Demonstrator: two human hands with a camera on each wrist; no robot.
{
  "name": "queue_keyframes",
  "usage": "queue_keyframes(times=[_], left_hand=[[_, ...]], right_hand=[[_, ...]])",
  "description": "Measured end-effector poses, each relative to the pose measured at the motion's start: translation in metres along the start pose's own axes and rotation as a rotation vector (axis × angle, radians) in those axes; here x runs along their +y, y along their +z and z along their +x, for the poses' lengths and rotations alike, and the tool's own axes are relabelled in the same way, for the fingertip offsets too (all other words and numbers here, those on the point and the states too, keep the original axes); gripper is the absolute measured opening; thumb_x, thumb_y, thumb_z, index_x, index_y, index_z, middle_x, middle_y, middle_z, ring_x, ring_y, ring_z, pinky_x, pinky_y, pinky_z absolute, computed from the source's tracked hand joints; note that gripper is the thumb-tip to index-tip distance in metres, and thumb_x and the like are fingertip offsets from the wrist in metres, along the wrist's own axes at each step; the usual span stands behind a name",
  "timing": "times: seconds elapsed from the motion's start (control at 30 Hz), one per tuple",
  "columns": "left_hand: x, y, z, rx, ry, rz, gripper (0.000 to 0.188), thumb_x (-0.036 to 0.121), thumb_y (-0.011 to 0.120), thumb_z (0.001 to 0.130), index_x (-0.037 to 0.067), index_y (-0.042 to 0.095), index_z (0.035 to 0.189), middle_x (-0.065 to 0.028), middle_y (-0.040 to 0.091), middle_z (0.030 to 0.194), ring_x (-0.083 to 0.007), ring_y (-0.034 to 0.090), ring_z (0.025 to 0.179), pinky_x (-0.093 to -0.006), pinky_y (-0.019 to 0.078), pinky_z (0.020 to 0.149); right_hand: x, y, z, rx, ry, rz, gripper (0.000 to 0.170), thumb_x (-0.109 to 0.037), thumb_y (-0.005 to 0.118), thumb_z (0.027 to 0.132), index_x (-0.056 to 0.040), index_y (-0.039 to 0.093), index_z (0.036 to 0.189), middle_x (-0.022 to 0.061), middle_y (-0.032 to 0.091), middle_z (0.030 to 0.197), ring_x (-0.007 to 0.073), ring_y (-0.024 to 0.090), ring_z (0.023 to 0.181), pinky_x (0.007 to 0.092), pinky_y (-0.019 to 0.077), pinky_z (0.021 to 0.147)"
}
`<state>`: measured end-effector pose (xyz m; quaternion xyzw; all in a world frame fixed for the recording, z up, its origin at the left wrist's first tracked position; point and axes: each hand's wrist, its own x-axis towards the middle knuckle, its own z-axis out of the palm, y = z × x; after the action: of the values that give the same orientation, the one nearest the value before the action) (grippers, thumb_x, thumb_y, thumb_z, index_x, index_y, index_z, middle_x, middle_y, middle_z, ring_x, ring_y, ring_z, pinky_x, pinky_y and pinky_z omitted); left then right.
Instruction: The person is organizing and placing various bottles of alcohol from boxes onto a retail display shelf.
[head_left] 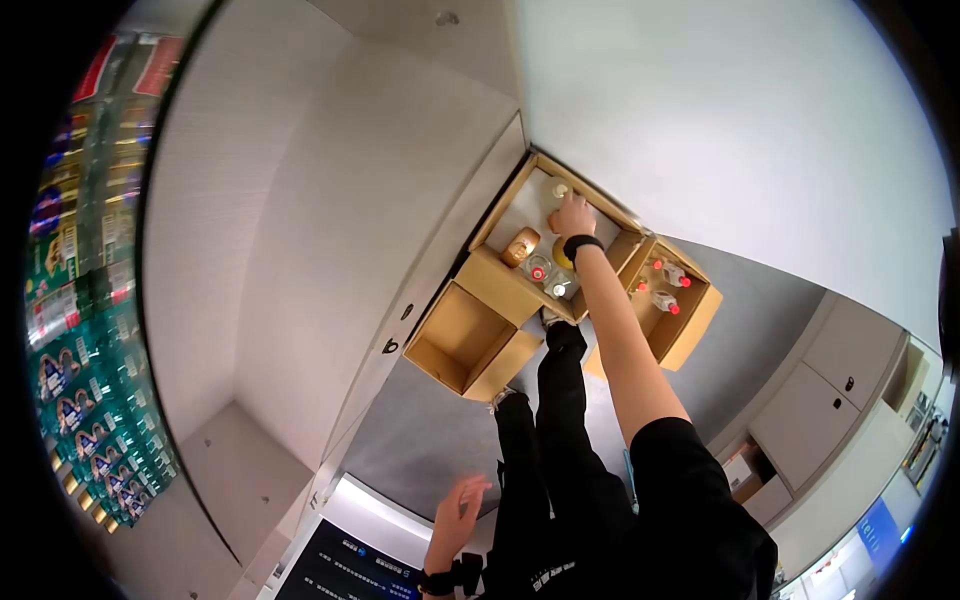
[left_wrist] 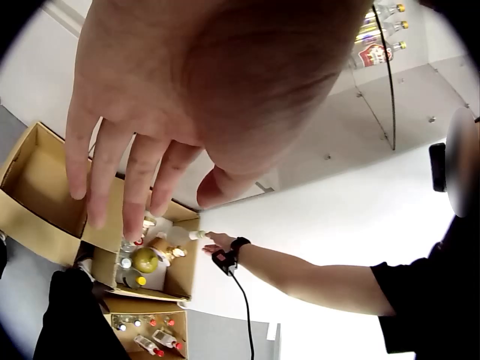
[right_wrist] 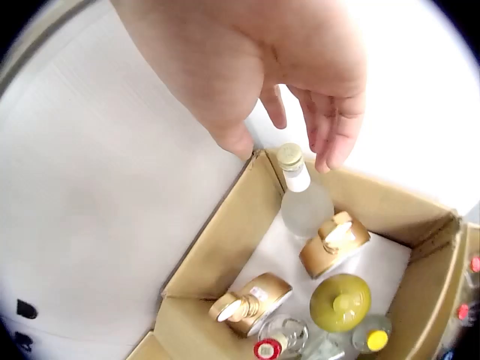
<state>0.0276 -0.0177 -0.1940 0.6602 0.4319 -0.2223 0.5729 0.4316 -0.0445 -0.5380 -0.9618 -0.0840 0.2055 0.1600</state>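
My right hand reaches over an open cardboard box, its fingers spread loosely just above a frosted clear bottle with a cream cap. Thumb and fingers stand apart on either side of that cap. Beside the bottle are a gold flask-shaped bottle and a second gold bottle. A round green bottle, a clear red-capped bottle and a yellow-capped bottle crowd the near end. My left hand hangs low at my side, fingers extended, holding nothing.
Another open cardboard box stands left of my feet. To the right, a third box holds several red-capped bottles. A pale cabinet borders the boxes on the left; packed goods show at far left.
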Motion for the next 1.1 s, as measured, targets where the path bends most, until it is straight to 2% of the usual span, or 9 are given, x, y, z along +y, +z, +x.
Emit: queue_keyframes(times=[0.1,0.23,0.3,0.33,0.43,0.5,0.67,0.9,1.1], left_hand=[[-0.005,0.008,0.002,0.017,-0.140,-0.032,0.024,0.009,0.047,0.091,-0.001,0.051,0.113,-0.0130,0.063,0.103,-0.0185,0.061,0.095,-0.0283,0.0452,0.084],[-0.022,0.028,-0.005,-0.077,-0.189,-0.069,0.026,0.008,0.045,0.092,0.000,0.049,0.115,-0.0121,0.063,0.104,-0.0173,0.061,0.095,-0.0258,0.0445,0.081],[-0.028,0.033,0.004,-0.066,-0.118,-0.063,0.027,0.008,0.045,0.091,0.000,0.048,0.117,-0.0119,0.063,0.104,-0.0176,0.061,0.095,-0.0255,0.0438,0.082],[-0.024,0.033,0.002,-0.055,-0.159,-0.063,0.028,0.007,0.045,0.091,0.000,0.048,0.117,-0.0121,0.063,0.104,-0.0181,0.060,0.096,-0.0260,0.0437,0.083],[-0.018,0.032,0.006,-0.046,-0.203,-0.056,0.028,0.006,0.044,0.091,0.001,0.048,0.118,-0.0126,0.063,0.104,-0.0196,0.060,0.097,-0.0274,0.0435,0.084],[-0.027,0.035,0.001,-0.031,-0.206,-0.088,0.027,0.007,0.045,0.091,0.001,0.049,0.117,-0.0118,0.064,0.104,-0.0200,0.061,0.096,-0.0278,0.0433,0.084],[-0.039,0.035,0.004,0.009,-0.266,-0.034,0.025,0.010,0.046,0.091,0.002,0.051,0.115,-0.0114,0.065,0.102,-0.0191,0.061,0.096,-0.0281,0.0434,0.084],[-0.042,0.038,-0.017,0.012,-0.244,-0.014,0.027,0.009,0.041,0.092,0.000,0.050,0.115,-0.0129,0.064,0.100,-0.0175,0.060,0.093,-0.0285,0.0440,0.083],[-0.013,0.031,-0.032,0.062,-0.136,-0.032,0.026,0.009,0.045,0.091,0.000,0.052,0.114,-0.0131,0.064,0.101,-0.0188,0.061,0.094,-0.0292,0.0447,0.085]], right_hand=[[-0.013,0.003,0.026,-0.092,0.016,0.034,0.040,-0.019,0.052,0.079,-0.0084,0.046,0.117,0.0250,0.049,0.116,0.0359,0.054,0.105,0.0457,0.0481,0.082],[0.004,0.031,0.035,-0.182,0.083,-0.031,0.038,-0.021,0.055,0.079,-0.0091,0.052,0.116,0.0172,0.051,0.119,0.0334,0.055,0.105,0.0433,0.0492,0.081],[0.020,0.062,0.064,-0.338,-0.051,-0.305,0.031,-0.020,0.055,0.081,-0.0094,0.058,0.110,0.0121,0.050,0.122,0.0300,0.053,0.108,0.0406,0.0500,0.081],[0.028,0.064,0.051,-0.271,-0.145,-0.373,0.024,-0.017,0.055,0.082,-0.0093,0.062,0.104,0.0094,0.054,0.117,0.0269,0.050,0.112,0.0383,0.0507,0.080],[0.027,0.041,0.040,-0.235,-0.031,-0.137,0.031,-0.012,0.056,0.079,-0.0089,0.055,0.110,0.0147,0.062,0.101,0.0298,0.060,0.097,0.0384,0.0501,0.080],[0.033,0.050,0.045,-0.188,-0.110,-0.152,0.028,-0.012,0.055,0.078,-0.0099,0.054,0.106,0.0160,0.064,0.093,0.0311,0.062,0.090,0.0399,0.0498,0.076],[0.047,0.083,0.063,-0.139,-0.036,0.071,0.017,-0.017,0.054,0.079,-0.0125,0.059,0.094,0.0160,0.064,0.087,0.0333,0.061,0.086,0.0429,0.0488,0.076],[0.043,0.046,0.047,-0.026,-0.173,0.205,0.012,-0.019,0.057,0.077,-0.0126,0.065,0.081,0.0144,0.064,0.073,0.0343,0.062,0.070,0.0415,0.0499,0.069],[0.027,-0.039,0.009,-0.141,-0.262,0.420,0.014,-0.022,0.059,0.072,-0.0131,0.067,0.080,0.0153,0.064,0.073,0.0336,0.061,0.072,0.0412,0.0496,0.069]])
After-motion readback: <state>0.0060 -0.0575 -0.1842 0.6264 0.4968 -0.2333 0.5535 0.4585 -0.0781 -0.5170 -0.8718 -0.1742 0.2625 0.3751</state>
